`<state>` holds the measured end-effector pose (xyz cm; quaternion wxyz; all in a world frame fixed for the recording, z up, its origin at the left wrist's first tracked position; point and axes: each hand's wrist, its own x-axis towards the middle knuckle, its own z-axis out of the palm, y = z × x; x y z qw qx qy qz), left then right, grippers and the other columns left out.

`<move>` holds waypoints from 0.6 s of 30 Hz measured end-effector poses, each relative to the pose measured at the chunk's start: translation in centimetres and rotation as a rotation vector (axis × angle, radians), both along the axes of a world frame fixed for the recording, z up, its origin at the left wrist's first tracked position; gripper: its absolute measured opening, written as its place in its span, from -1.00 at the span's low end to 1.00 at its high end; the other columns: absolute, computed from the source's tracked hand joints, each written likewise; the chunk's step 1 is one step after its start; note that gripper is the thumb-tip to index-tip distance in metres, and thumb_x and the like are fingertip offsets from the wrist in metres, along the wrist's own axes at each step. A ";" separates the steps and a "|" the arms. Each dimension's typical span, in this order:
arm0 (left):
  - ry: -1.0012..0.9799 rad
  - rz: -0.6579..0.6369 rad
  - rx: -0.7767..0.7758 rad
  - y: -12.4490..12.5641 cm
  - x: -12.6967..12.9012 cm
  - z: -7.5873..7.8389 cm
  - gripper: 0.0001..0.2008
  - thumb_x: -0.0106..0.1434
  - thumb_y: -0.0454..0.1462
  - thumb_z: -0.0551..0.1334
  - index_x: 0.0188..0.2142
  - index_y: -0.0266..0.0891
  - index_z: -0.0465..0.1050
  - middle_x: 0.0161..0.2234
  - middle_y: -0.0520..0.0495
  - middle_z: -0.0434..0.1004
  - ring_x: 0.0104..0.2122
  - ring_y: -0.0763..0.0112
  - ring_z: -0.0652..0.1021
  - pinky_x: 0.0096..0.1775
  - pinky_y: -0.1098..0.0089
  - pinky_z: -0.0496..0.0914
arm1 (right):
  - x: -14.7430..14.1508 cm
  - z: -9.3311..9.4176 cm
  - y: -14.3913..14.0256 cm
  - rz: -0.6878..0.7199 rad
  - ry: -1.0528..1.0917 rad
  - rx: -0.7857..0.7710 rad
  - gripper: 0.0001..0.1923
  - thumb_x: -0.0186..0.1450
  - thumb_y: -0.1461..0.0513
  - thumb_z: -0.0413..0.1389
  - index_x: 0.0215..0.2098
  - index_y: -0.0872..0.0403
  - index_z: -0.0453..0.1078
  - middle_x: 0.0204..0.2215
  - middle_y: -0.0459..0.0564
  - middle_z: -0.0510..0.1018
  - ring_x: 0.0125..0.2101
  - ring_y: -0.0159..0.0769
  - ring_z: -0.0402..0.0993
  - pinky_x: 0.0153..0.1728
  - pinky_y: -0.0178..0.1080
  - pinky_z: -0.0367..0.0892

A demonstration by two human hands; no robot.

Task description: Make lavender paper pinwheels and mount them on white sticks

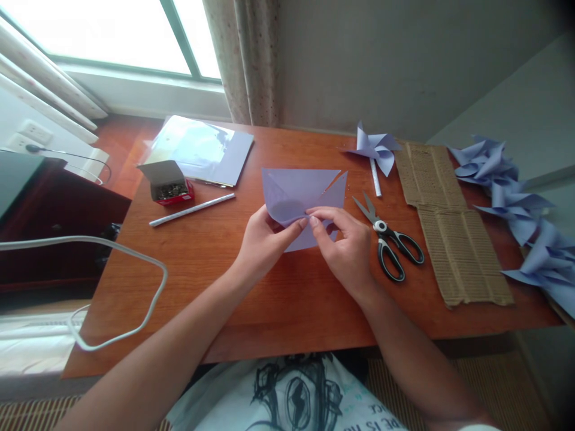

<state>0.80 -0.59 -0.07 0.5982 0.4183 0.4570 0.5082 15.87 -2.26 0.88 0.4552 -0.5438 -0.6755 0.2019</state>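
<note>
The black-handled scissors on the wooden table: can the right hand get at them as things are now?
Probably yes. The black-handled scissors lie just beside the right hand with bare table between, but that hand and the left hand both pinch the lilac cut paper sheet.

A home room (curtained window [135,36]) with a wooden desk [251,299].

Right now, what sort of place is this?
Probably a room at home used as a craft spot: a wooden desk by a curtained window, with scissors, corrugated cardboard and finished paper pinwheels. Both hands fold a lilac paper sheet.
</note>
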 end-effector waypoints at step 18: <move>-0.022 0.005 -0.036 0.0 -0.1 -0.2 -0.66 0.00 -0.23 0.52 -0.24 -0.28 0.54 -0.23 -0.10 0.70 -0.22 0.21 0.63 -0.15 0.31 0.51 | 0.3 -0.1 0.3 -0.035 -0.021 0.016 -0.87 0.36 0.31 0.12 -0.23 0.01 0.53 -0.29 -0.04 0.63 -0.37 -0.30 0.51 -0.38 -0.25 0.42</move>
